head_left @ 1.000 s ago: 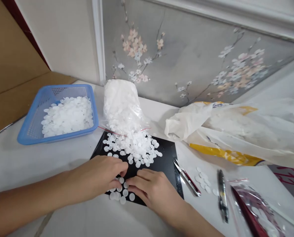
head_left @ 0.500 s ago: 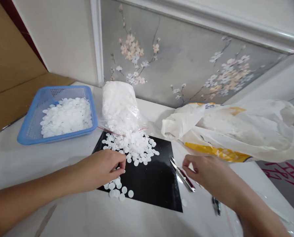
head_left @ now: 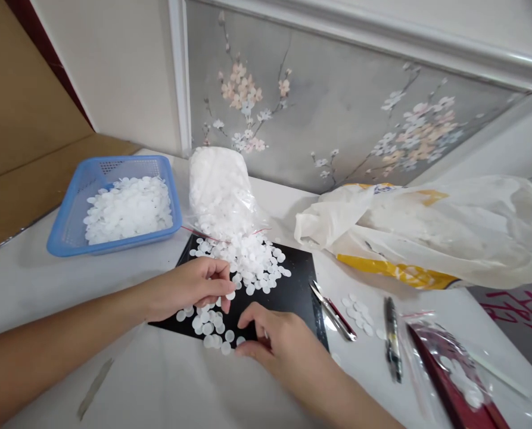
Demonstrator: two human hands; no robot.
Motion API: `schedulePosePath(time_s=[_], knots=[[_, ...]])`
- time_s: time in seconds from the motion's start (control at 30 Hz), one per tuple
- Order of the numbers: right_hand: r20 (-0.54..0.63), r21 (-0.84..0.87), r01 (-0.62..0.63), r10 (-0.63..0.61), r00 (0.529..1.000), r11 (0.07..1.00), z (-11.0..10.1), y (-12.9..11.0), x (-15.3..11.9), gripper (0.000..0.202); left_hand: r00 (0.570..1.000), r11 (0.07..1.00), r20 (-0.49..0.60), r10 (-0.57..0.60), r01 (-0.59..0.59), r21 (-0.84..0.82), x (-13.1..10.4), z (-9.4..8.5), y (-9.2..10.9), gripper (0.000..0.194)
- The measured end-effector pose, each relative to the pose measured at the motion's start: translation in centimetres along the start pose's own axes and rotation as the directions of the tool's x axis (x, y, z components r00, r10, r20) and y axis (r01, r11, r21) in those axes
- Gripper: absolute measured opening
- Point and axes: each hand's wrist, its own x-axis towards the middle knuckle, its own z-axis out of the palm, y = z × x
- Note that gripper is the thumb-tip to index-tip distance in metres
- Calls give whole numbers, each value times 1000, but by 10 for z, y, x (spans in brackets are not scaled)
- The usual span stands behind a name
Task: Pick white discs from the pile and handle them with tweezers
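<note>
My left hand (head_left: 198, 285) pinches a small white translucent disc (head_left: 230, 295) between thumb and fingertips, just above a black sheet (head_left: 288, 262). My right hand (head_left: 279, 339) hovers over the sheet's near edge, thumb and index finger apart, with nothing visible between them. Right by its thumb lies a loose cluster of discs (head_left: 212, 333). Farther back, more discs (head_left: 252, 262) spill onto the sheet from a clear zip bag (head_left: 221, 187) packed with them. Part of the sheet is hidden under both hands.
A blue basket (head_left: 67, 229) of discs stands at left. To the right lie thread snips (head_left: 335, 313), a small group of discs (head_left: 357, 313), a pen (head_left: 392, 339) and a flat clear bag (head_left: 460, 381) with discs. Behind them rests a large white-and-yellow plastic bag (head_left: 408, 238).
My right hand has moved left, from beside the snips to over the sheet's near edge. My left hand has shifted slightly right, and a disc now shows at its fingertips.
</note>
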Motion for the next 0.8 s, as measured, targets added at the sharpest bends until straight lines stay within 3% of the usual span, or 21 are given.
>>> schedulePosePath(time_s=[0.1,0.23,0.33,0.47,0.57,0.63,0.8], knots=[[7,-6,-18,18,1000,1000,14,4,5,13,999,998,39,11,-9,-70,1,-1,-1,19],[-1,62,-2,2,1000,998,10,4,3,20,998,1000,62,14,-13,-29,-2,-4,3,16],[25,234,-12,6,1000,972,1,4,-1,15,992,975,128,1,-30,222,-9,-5,9,9],[37,347,19,-34,999,938,-2,8,-2,13,988,761,151,-12,-89,643,-18,-2,13,7],[-38,224,125,-119,992,966,7,11,0,16,991,604,118,55,-127,786,-20,2,7,13],[-71,117,234,-226,971,965,15,13,2,18,991,561,109,72,-131,817,-20,5,4,15],[-114,-201,529,-556,823,824,30,21,10,16,994,566,92,58,-109,817,-17,7,2,9]])
